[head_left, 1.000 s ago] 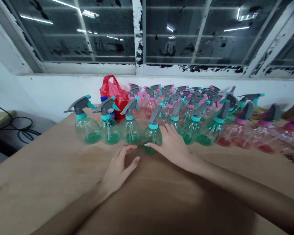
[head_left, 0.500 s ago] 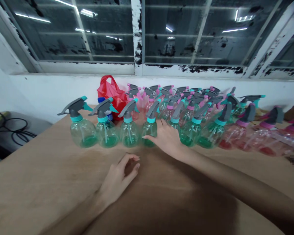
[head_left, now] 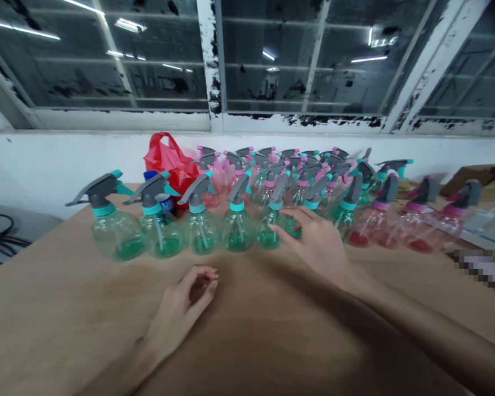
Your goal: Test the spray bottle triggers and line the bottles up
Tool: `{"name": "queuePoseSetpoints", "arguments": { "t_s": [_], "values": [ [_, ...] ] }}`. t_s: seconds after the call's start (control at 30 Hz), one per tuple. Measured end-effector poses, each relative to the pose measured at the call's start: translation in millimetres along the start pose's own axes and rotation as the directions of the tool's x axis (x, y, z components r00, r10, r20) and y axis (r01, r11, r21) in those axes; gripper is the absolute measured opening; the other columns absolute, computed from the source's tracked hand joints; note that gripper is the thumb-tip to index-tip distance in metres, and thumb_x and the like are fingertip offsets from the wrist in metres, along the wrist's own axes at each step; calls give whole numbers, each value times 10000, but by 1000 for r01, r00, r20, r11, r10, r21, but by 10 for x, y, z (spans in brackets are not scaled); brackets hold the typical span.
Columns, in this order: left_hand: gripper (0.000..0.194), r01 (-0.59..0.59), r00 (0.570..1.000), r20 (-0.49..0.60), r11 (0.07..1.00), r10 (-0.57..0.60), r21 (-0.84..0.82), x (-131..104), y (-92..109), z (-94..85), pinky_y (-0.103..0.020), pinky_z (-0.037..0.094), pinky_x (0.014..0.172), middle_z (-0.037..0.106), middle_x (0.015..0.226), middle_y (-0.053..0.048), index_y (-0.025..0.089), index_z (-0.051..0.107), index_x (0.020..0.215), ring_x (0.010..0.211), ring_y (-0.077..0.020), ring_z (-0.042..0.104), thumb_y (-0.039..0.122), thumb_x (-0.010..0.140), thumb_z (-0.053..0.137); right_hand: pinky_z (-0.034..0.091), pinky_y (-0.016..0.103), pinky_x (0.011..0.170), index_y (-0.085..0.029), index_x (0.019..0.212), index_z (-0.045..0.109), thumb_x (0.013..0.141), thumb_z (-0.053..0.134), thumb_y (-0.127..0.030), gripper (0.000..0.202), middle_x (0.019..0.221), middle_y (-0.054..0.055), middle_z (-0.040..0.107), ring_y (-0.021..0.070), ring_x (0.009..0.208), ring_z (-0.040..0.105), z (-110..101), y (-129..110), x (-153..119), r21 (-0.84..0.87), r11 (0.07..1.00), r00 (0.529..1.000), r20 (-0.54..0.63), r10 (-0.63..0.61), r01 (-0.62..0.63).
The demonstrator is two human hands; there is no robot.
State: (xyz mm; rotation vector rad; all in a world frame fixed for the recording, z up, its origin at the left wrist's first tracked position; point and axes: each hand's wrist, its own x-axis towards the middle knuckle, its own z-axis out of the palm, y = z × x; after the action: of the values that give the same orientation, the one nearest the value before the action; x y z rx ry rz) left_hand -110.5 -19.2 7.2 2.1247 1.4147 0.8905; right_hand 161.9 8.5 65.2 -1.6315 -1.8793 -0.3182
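Note:
A front row of round clear spray bottles with grey trigger heads runs across the table. Those on the left have teal collars and a little green liquid, such as this green spray bottle (head_left: 237, 231). Pink-collared ones with red liquid, like this red spray bottle (head_left: 408, 225), stand on the right. My right hand (head_left: 317, 242) is in front of a teal-collared bottle, thumb and fingers apart, the thumb tip overlapping the bottle to its left (head_left: 267, 231). Whether it touches either is unclear. Nearer me, my left hand (head_left: 183, 308) hovers over the table, loosely curved, with nothing in it.
Behind the front row stand several more spray bottles (head_left: 301, 187), a red plastic bag (head_left: 169, 159) and a blue-capped bottle (head_left: 150, 175). Cardboard (head_left: 474, 176) lies at the back right. Black cable (head_left: 0, 236) hangs left of the wooden table (head_left: 86, 308). A window is behind.
My right hand has moved right along the row, from beside the fourth green bottle to past the fifth. The view has shifted to the right. My left hand keeps its curved pose.

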Motion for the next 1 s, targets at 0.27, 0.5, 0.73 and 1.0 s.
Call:
{"name": "queuePoseSetpoints", "arguments": {
  "t_s": [0.27, 0.5, 0.73, 1.0],
  "values": [
    [196, -16, 999, -44, 999, 18, 41, 16, -152, 10, -301, 549, 760, 690, 995, 15, 277, 572, 1016, 897, -200, 676, 406, 884, 507, 511, 419, 669, -108, 1420, 318, 793, 486, -661, 853, 1174, 172, 630, 327, 895, 653, 175, 48, 169, 38, 990, 982, 137, 130, -137],
    [213, -14, 1000, -6, 999, 14, 30, -3, -99, -7, -336, 550, 755, 671, 945, -9, 252, 558, 1009, 857, -214, 668, 419, 895, 493, 491, 416, 620, -40, 1332, 395, 759, 497, -686, 870, 1005, 212, 677, 348, 818, 666, 369, 20, 227, 32, 969, 951, 204, 232, -243],
    [168, -34, 998, 50, 999, 34, -5, 87, 117, -21, -332, 530, 722, 649, 922, -1, 276, 534, 997, 815, -203, 651, 411, 909, 487, 476, 395, 514, -94, 1127, 540, 776, 408, -729, 738, 1011, 185, 648, 316, 708, 668, 240, 22, -47, -21, 994, 984, 140, 113, -111],
    [515, -134, 988, 56, 978, 144, -162, 407, 893, 329, -478, 416, 1003, 501, 1338, -89, 249, 403, 1248, 1201, -277, 511, 383, 809, 636, 478, 367, 527, -108, 972, 563, 803, 503, -603, 527, 907, 129, 655, 288, 718, 661, -167, -72, -516, -23, 999, 980, 199, -18, 23]
  ]
}}
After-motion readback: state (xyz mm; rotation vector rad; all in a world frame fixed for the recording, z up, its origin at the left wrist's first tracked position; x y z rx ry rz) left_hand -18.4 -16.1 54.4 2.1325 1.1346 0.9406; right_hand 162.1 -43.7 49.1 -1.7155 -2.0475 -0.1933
